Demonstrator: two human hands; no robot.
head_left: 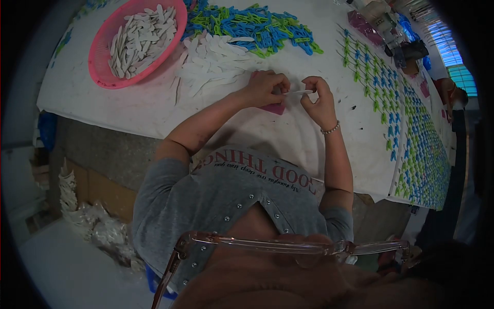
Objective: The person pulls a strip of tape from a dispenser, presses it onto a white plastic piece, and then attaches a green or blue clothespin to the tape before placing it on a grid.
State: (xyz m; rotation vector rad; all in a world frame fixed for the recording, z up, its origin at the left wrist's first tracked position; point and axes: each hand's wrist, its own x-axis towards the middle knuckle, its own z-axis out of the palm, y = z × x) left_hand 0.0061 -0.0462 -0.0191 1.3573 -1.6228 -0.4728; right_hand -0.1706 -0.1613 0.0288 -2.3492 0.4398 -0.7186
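A thin white strip [298,92] is stretched between my two hands above the white table. The fingers of my left hand [266,88] pinch its left end, over a pink block [275,108] that they partly cover. At the other end, the thumb and forefinger of my right hand [320,101] close on the strip. A loose heap of white strips [213,59] lies just beyond my left hand. Behind it is a pile of blue and green clips [257,26].
A pink basket [94,64] of white strips stands at the back left of the table [128,110]. Rows of blue and green clips [378,82] cover the right side. Bags and dark items [411,50] sit at the back right, near another person [453,95].
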